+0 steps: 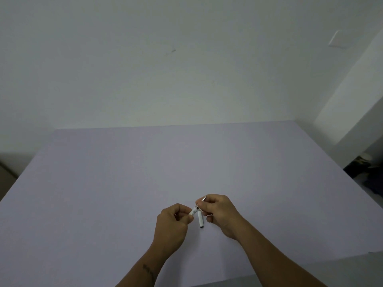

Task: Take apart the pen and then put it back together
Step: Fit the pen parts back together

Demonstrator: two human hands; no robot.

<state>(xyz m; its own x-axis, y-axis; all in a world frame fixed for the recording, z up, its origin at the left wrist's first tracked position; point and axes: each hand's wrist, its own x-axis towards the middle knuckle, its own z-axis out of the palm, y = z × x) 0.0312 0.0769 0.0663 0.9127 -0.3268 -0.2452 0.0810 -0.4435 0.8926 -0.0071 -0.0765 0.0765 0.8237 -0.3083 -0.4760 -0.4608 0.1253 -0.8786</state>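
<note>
above the worktop, the left hand pinches the white pen barrel, long axis slanting up-right into the right hand, which grips the metal tip section; a loose cap lies between them.

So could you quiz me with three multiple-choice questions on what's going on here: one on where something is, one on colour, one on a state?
1. Where does the loose white cap lie?
A. Between the two hands
B. At the table's far edge
C. On the floor

2. What colour is the table?
A. Red
B. Pale lilac
C. Black

3. How is the pen barrel held?
A. Lying untouched
B. In one hand only
C. By both hands

Answers: 1 A, it rests on the table between the left hand and the right hand. 2 B, the surface shows lilac. 3 C, fingers of each hand pinch it.
</note>
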